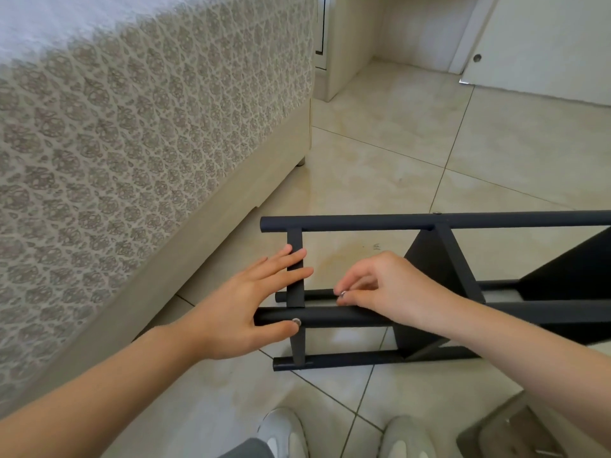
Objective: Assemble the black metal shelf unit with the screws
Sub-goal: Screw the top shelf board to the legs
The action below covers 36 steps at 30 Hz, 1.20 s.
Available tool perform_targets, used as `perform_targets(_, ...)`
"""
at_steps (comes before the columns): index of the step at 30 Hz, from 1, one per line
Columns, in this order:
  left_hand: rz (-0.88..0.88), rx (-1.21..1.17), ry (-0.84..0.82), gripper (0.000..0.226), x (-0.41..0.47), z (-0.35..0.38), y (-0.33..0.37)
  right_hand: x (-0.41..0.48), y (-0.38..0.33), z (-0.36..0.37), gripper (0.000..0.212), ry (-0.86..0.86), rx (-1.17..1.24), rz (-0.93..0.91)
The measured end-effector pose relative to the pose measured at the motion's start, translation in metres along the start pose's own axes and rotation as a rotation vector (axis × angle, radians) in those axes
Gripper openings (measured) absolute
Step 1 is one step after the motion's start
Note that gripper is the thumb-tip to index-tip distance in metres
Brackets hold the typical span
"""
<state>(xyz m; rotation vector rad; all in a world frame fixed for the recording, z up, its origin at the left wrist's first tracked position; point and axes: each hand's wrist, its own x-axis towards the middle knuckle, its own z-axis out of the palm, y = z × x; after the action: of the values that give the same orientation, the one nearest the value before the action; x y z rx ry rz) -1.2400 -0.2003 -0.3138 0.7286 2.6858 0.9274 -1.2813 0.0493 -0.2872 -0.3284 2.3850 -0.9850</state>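
The black metal shelf unit [429, 223] lies on its side on the tiled floor, its round tubes running left to right and a flat crossbar [295, 239] standing at its left end. My left hand [244, 309] rests with straight fingers on the crossbar, and its thumb touches a silver screw head [296, 322] in the near tube. My right hand [380, 285] pinches a small silver screw [342, 294] just above that tube. Black shelf panels [426, 262] stand between the tubes on the right.
A bed with a patterned cover [132, 160] fills the left side, close to the shelf's left end. My two grey shoes [284, 434] stand at the bottom edge. A grey object [502, 431] lies at the bottom right. White furniture [347, 44] and a door stand at the back.
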Motion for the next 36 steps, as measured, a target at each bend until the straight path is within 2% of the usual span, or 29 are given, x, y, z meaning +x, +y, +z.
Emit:
perform_targets(7, 0.014, -0.058, 0.099, 0.066, -0.010, 0.015, 0.004, 0.025, -0.005, 0.000, 0.014, -0.131, 0.202, 0.022)
perform_targets(16, 0.024, -0.169, 0.172, 0.062, -0.012, 0.029, 0.001, 0.047, -0.001, 0.017, 0.011, -0.312, 0.273, 0.034)
perform_targets(22, 0.044, -0.206, 0.171, 0.062, -0.012, 0.032, -0.001, 0.059, 0.002, 0.027, 0.013, -0.316, 0.322, 0.020)
perform_targets(27, 0.040, -0.211, 0.166, 0.064, -0.012, 0.033, -0.001, 0.055, 0.009, 0.029, 0.018, -0.414, 0.407, 0.008)
perform_targets(36, 0.032, -0.253, 0.159, 0.064, -0.010, 0.036, 0.001, 0.067, 0.010, 0.034, 0.015, -0.475, 0.422, 0.019)
